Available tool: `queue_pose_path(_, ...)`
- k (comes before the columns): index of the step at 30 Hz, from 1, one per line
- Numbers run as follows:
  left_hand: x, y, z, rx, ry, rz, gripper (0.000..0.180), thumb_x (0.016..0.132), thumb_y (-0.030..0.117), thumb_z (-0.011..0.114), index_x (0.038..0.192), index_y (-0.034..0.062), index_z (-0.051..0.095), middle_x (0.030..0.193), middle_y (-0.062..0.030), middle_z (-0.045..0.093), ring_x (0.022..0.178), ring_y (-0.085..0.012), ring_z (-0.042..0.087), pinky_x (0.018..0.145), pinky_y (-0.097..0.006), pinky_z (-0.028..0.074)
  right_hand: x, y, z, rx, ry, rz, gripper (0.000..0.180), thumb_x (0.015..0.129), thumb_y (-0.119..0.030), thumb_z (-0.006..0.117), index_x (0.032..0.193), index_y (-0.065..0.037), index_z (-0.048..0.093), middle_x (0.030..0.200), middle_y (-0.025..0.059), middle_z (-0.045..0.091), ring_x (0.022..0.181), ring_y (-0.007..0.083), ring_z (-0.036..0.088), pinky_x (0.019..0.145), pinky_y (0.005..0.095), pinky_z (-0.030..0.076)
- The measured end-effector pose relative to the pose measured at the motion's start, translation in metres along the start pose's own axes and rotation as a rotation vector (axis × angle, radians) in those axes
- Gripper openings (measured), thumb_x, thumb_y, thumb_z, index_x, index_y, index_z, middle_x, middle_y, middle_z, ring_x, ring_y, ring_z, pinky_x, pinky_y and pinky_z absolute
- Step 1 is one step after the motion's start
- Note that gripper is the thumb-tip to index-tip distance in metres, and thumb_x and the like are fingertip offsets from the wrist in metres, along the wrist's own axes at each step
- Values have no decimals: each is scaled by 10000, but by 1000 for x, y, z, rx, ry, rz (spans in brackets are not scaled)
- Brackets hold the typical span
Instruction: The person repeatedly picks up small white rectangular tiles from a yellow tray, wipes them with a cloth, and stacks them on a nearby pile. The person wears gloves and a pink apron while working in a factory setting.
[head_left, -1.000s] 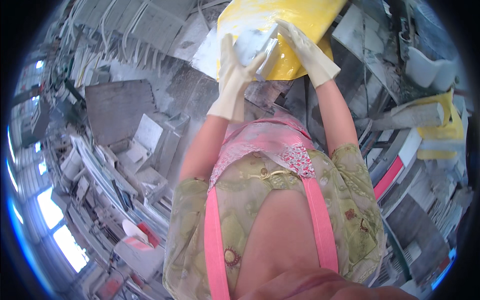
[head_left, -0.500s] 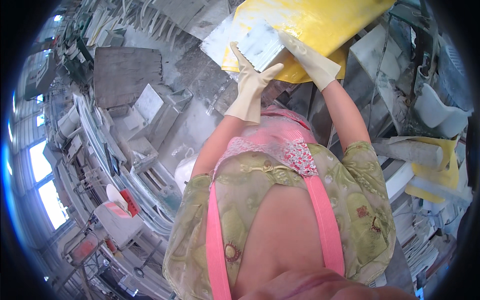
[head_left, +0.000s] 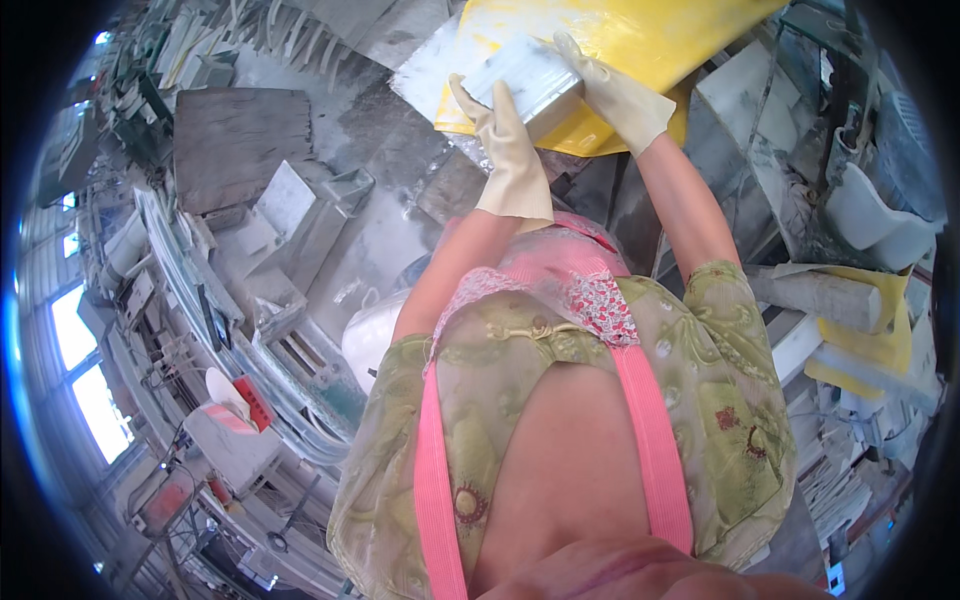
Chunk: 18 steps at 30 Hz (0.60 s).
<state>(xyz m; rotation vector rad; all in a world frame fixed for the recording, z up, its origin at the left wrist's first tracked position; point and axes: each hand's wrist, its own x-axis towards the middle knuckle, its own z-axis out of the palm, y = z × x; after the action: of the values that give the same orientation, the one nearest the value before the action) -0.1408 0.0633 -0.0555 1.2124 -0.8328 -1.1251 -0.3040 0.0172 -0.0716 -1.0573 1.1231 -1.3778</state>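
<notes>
A pale rectangular block (head_left: 525, 85) sits between both gloved hands over a yellow sheet (head_left: 640, 40) — the left hand (head_left: 510, 150) closed on its near left end, the right hand (head_left: 620, 95) wrapped over its right end, each grip shut on it.

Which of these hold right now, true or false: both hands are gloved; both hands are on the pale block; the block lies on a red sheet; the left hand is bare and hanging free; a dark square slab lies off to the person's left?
1. Both hands wear pale gloves. True: left hand and right hand are both gloved.
2. Both hands are on the pale block. True.
3. The block lies on a red sheet. False: the sheet under it is yellow.
4. The left hand is bare and hanging free. False: it is gloved and grips the block's near end.
5. A dark square slab lies to the person's left. True.
</notes>
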Motion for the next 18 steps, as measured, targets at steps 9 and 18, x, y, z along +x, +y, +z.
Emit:
queue_pose_path(9,17,-32,-23,71,-151,186,684,1021,318,553,1546,-14,269,1373,-197,560,1188,-269,546,1103,-407,365,-16,4,-2,25,70,23,557,1070,-305,480,1524,6,392,1555,154,426,1458,251,374,1212,374,271)
queue_pose_path(18,87,109,-57,1280,-1026,1038,603,855,453,703,1338,104,607,1211,-171,659,1070,-298,655,913,-404,514,-19,3,2,110,118,18,560,1072,-297,483,1528,10,379,1565,153,410,1468,249,356,1218,375,260)
